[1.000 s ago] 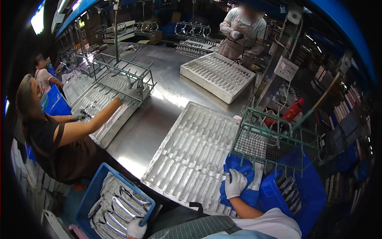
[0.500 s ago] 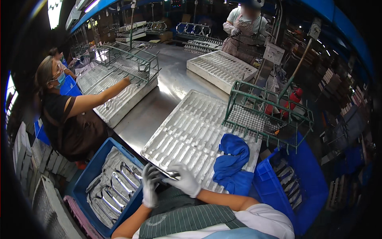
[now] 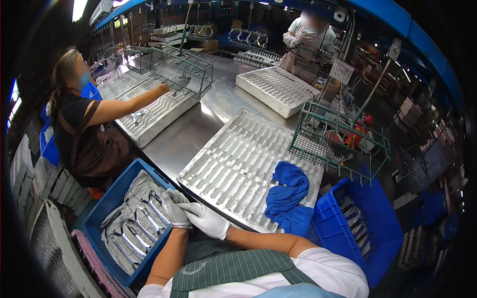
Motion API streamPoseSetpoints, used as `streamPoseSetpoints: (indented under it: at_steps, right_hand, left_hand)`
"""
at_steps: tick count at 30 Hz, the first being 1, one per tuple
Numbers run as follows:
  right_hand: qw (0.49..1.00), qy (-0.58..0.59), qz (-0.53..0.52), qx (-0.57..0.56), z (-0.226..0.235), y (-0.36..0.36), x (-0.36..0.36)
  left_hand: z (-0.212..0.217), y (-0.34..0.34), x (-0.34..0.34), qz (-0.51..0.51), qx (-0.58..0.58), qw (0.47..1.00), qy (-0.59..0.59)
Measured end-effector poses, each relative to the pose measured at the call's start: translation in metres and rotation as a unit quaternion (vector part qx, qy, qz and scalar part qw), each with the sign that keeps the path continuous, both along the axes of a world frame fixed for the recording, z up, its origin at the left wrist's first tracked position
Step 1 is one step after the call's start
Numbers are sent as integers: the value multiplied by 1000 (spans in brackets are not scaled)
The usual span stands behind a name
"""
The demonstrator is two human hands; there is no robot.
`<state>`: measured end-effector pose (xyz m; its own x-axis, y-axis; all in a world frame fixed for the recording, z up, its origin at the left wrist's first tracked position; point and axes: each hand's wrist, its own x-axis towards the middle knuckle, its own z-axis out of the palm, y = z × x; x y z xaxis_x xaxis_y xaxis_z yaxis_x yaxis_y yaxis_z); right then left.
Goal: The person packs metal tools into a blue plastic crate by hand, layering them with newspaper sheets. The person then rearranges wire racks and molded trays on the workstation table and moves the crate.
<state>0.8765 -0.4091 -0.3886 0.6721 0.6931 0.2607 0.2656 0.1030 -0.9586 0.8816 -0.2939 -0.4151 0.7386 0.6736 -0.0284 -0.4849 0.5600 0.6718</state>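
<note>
My left hand (image 3: 175, 208), in a white glove, is at the right rim of a blue bin (image 3: 161, 175), its fingers closed. My gloved right hand (image 3: 208, 220) reaches across to meet it, fingers pressed together against the left palm. Whatever lies between the two hands is hidden. Inside the bin, several shiny wrenches (image 3: 140, 231) rest side by side on crumpled grey cloth (image 3: 134, 191). One wrench end (image 3: 155, 196) shows right beside my left fingertips; I cannot tell whether they touch it.
Ahead, a white slotted tray (image 3: 233, 164) with a blue cloth (image 3: 288, 196) sits on the metal table (image 3: 171, 146). A green wire rack (image 3: 343, 144) hangs over its right side. Another blue bin (image 3: 330, 218) holds more tools. Co-workers are at left (image 3: 92, 119) and far side (image 3: 308, 42).
Both hands have moved left and closer together, from the tray's near edge to the bin's rim. The dark, narrow thing seen between them earlier no longer shows. My view has shifted slightly.
</note>
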Motion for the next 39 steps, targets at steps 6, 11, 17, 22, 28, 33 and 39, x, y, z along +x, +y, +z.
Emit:
streamPoseSetpoints:
  at_steps: [6, 11, 17, 22, 28, 33, 39]
  right_hand:
    - [997, 20, 75, 6, 27, -28, -4]
    - [958, -133, 232, 107, 155, -88, 13]
    - [872, -194, 316, 318, 209, -75, 22]
    - [879, -196, 294, 320, 205, -66, 25]
    - [860, -114, 463, 180, 168, -59, 22]
    - [818, -166, 528, 154, 156, -59, 9]
    - [905, -11, 378, 196, 212, -56, 12]
  left_hand:
    - [33, 30, -3, 33, -16, 998, 42]
    - [-41, 111, -10, 38, 105, 985, 135]
    - [-69, 80, -19, -38, 353, 882, 309]
    - [-59, 63, -22, -53, 433, 824, 362]
    - [-84, 71, -29, -69, 456, 811, 360]
    - [-58, 58, -26, -95, 476, 787, 382]
    - [-60, 60, -28, -57, 484, 790, 373]
